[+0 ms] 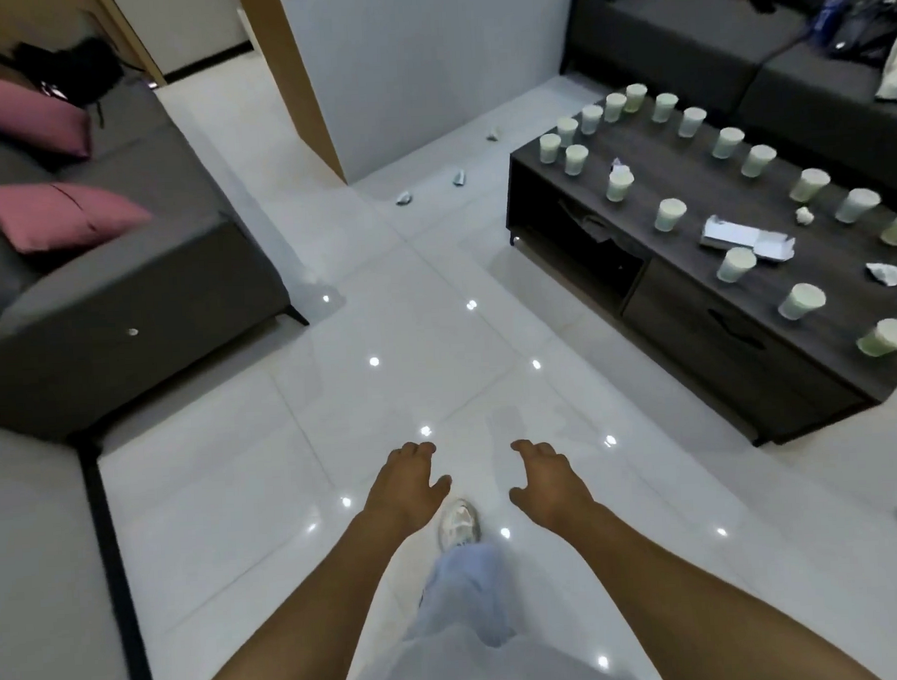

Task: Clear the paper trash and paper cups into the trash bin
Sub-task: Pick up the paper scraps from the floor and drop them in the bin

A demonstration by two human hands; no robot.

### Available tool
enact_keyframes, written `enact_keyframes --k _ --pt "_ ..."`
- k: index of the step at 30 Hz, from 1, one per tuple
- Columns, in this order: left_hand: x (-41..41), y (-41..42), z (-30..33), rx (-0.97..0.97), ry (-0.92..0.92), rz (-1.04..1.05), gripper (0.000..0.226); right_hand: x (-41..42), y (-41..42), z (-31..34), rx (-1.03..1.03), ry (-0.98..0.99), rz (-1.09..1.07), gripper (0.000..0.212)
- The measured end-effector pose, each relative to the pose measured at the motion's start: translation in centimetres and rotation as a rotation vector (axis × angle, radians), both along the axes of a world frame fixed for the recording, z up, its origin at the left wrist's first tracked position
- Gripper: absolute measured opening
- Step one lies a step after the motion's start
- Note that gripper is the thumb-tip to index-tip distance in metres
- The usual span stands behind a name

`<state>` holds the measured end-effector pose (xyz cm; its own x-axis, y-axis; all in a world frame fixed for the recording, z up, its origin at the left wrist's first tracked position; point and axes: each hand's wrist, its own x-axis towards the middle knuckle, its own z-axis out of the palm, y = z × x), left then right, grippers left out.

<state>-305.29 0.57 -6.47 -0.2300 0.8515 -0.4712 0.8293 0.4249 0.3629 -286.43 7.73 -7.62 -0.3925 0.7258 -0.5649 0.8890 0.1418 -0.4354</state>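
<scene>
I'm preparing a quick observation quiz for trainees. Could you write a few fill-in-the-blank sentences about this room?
1. The paper cups stand on the dark ____ table.
2. Both the left hand and the right hand hold ____.
3. The cushions on the grey sofa are ____ in colour.
4. The crumpled paper scraps near the wall corner lie on the ____.

Missing words: coffee; nothing; pink; floor
</scene>
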Motion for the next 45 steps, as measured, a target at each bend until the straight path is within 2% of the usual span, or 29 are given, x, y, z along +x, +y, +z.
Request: enact_keyframes --k 7,14,25,34,39,45 --pt "-11.3 13.3 1.3 0.016 0.034 -0.006 0.053 -11.3 13.7 1.9 0.019 0.038 -0.008 0.063" --pt "-19.1 25.8 1.2 0.017 0.023 0.017 0.053 -19.1 26.1 1.2 -0.002 0.023 0.006 0.063" --pt "-30.1 49.6 1.0 0.005 0.005 0.074 0.052 -30.9 52.5 0.8 0.019 0.022 0.037 0.064" --pt "-42.4 63.7 -0.2 -0.057 -0.023 0.124 0.052 -42.7 67.3 -0.2 -0.038 -0.025 0.08 0.064" --pt "-52.1 72.8 -1.5 -0.114 -0.008 0.07 0.052 -51.9 75.4 -1.9 -0.052 -0.009 0.018 0.063" --pt "-63.5 84.1 -0.1 -0.105 0.047 -0.028 0.053 -61.4 84.1 -1.9 -0.081 0.025 -0.121 0.062"
